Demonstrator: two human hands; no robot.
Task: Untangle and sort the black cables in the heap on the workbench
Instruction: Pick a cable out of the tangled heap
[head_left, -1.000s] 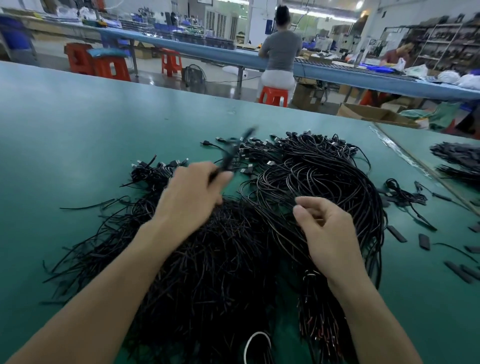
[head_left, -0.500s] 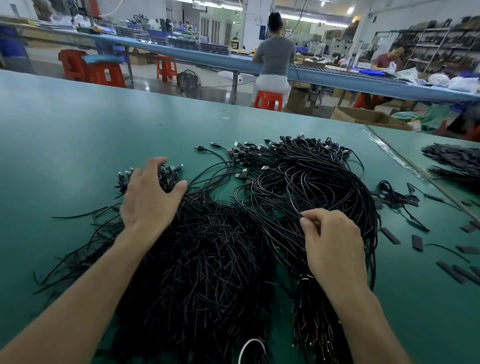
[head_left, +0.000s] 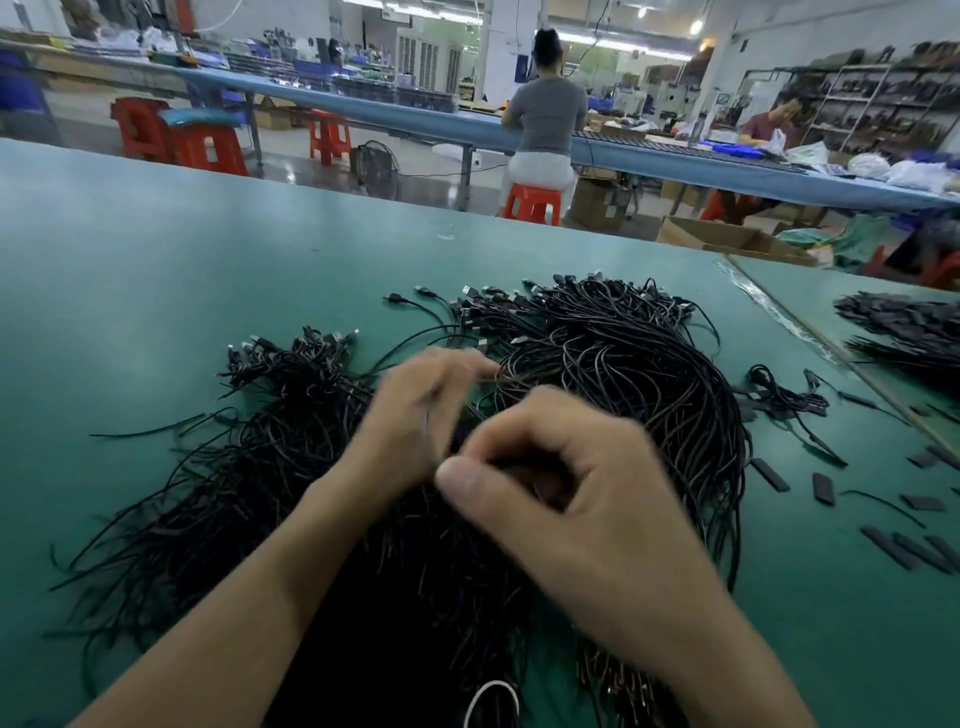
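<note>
The green desk (head_left: 156, 291) carries a broad heap of black cables (head_left: 623, 374) at its middle. Above the heap's near part, the right hand (head_left: 597, 509) curls its fingers toward the thumb. The blurred left hand (head_left: 410, 421) reaches farther in. I cannot tell whether either hand grasps a cable. Small flat black pieces (head_left: 823, 488) lie to the right.

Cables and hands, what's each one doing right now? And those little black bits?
Heap: tangled, lying on the bench.
Left hand: blurred; seems to pinch one cable.
Right hand: fingers curled over the heap; any hold unclear.
Side cable: lying loose, apart from the heap.
Black bits: scattered flat on the bench.
</note>
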